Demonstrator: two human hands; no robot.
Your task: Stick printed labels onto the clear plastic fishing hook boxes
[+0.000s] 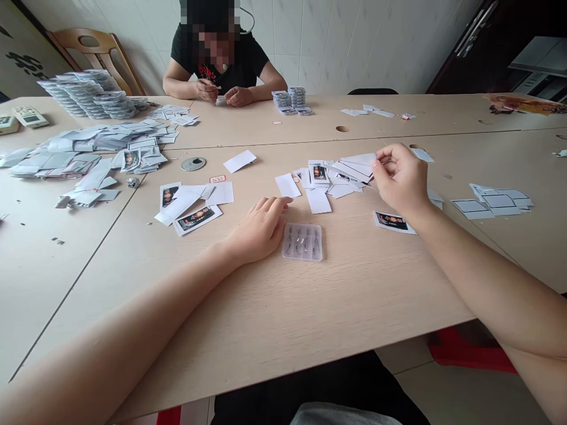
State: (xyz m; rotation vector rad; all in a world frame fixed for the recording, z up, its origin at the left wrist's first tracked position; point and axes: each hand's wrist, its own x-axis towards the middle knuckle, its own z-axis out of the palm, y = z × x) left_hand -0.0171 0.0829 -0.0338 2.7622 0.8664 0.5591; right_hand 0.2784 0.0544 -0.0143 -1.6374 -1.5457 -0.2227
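My right hand [401, 177] is closed in a pinch at the edge of a white paper card [361, 160], over a loose pile of cards [319, 199]. Some of these cards show a dark printed face. My left hand [262, 227] rests on the table with its fingers stretched out towards the right, holding nothing. Just right of it lies a clear plastic case [302, 242] with several narrow compartments. Small dark metal pieces are inside, too small to name. A printed card [394, 222] lies below my right hand, partly covered by the wrist.
Across the table [283, 319] sits a person [217, 65] handling something small. Stacked clear cases [88, 94] and a large heap of cards [88, 144] occupy the left. More cases [292, 99] stand near the person. Further cards [494, 202] lie right, others [195, 203] left of my hand.
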